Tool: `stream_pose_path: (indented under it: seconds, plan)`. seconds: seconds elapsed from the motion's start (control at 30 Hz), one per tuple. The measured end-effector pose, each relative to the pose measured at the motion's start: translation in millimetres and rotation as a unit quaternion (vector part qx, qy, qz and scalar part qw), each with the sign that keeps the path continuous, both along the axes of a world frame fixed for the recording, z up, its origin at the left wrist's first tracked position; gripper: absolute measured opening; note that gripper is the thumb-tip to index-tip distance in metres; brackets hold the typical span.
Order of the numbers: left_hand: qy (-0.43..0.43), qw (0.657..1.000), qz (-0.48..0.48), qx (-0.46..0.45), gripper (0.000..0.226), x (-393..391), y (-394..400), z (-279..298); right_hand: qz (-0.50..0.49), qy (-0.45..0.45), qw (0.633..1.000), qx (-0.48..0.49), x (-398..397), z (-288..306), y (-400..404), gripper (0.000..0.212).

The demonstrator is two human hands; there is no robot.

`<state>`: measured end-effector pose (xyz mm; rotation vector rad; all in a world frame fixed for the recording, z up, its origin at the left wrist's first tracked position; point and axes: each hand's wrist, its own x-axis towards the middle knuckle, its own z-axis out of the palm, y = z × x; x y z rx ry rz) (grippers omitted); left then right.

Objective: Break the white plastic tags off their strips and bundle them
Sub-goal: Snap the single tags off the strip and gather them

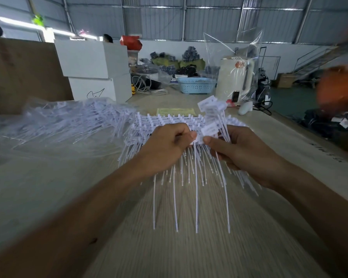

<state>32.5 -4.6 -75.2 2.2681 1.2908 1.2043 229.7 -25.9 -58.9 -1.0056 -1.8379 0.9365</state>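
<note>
From the head camera, your left hand (pixel 165 146) is curled over the near edge of the strip of white tags (pixel 169 122), thumb tip pressed against one tag head at the strip's right end; the fingers underneath are hidden by the back of the hand, so you cannot tell how they lie. Your right hand (pixel 243 151) pinches the same spot from the other side, thumb almost touching your left thumb, while its other fingers are closed round a bundle of loose tags (pixel 211 109) whose rectangular heads stick up above the hand and whose thin tails come out below it. The strip is held just above the wooden table (pixel 189 247), its many tails hanging toward you; their lower tips are fine and partly blurred. To your left a large heap of more tags (pixel 68 121) lies on clear plastic sheeting, smeared by motion so that single pieces cannot be made out. Beyond the strip a yellow sheet of paper (pixel 176 111) is partly covered by the tags. Farther back stand white boxes (pixel 94 71), a blue basket (pixel 196 85) and a white cylinder (pixel 236 79) wrapped in clear film. At the right edge an orange blurred shape (pixel 340 87) is cut off by the frame and cannot be identified. Both your forearms run out of the bottom of the view.
</note>
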Motion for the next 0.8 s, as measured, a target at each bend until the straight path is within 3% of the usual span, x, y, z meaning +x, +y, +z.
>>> stream_pose_path:
  seconds: [0.1,0.27,0.37,0.47,0.57,0.63,0.73,0.8]
  plan:
    - [-0.023,1.000,-0.002,-0.010,0.041,-0.2,0.1,1.9,0.007,-0.040,0.996,0.073,-1.9,-0.7,0.4,0.021]
    - [-0.117,0.991,-0.037,-0.045,0.045,3.5,-2.0,6.7,0.024,-0.059,0.988,0.142,-1.0,0.1,0.9,0.040]
    - [-0.164,0.981,-0.058,-0.087,0.043,3.7,-2.4,10.3,0.009,-0.096,0.976,0.193,0.2,-1.4,2.1,0.034]
    - [-0.192,0.970,-0.069,-0.135,0.039,1.5,-1.5,10.4,-0.011,-0.148,0.957,0.249,2.9,0.2,3.9,0.010]
    - [-0.186,0.965,-0.077,-0.166,0.036,1.1,-0.6,8.1,-0.028,-0.215,0.922,0.320,8.6,0.0,6.0,0.018]
    - [-0.187,0.964,-0.083,-0.167,0.037,0.4,-1.3,8.8,-0.035,-0.201,0.928,0.310,7.8,1.4,5.2,0.015]
    - [-0.190,0.964,-0.092,-0.160,0.034,-0.5,-4.5,12.3,-0.058,-0.170,0.959,0.218,8.5,4.5,7.3,0.017]
    - [-0.179,0.968,-0.091,-0.150,0.035,-0.8,-7.4,13.6,-0.040,-0.146,0.979,0.134,10.7,4.6,7.7,0.033]
